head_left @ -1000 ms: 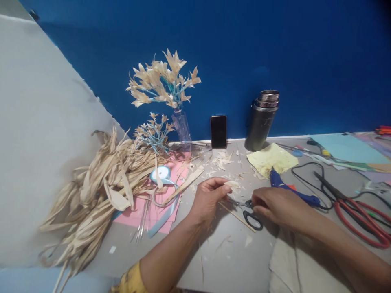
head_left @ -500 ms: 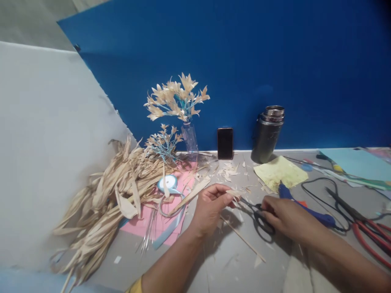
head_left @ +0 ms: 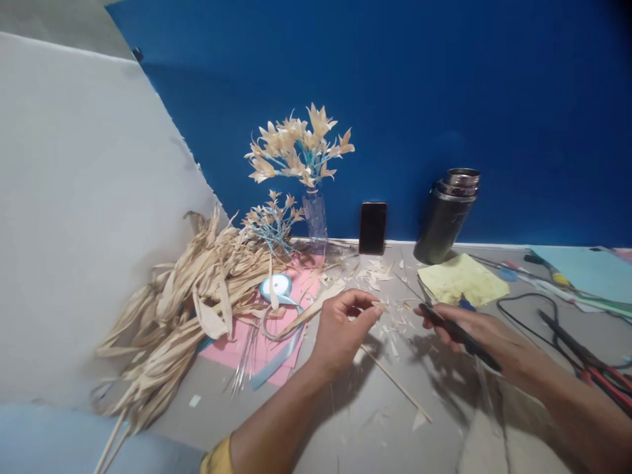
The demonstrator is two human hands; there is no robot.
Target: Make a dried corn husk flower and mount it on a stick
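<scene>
My left hand pinches a small pale piece of dried husk between thumb and fingertips. To its right, my right hand is closed around black-handled scissors, whose blades stand apart and point away from me. The scissors and the husk piece do not touch. Pale husk scraps are scattered on the table beyond and below my hands. A thin stick lies just in front of my left hand. My right hand and the scissors partly hide a blue glue gun.
At left lie a heap of dried husks, pink paper and a ribbon spool. Husk flowers stand in a clear bottle near a phone and a flask. Red-handled shears lie at right, by a black cord.
My right hand has turned and drawn the scissors away from the husk piece, and their blades have opened. My left hand keeps its pinch. The whole view has shifted slightly.
</scene>
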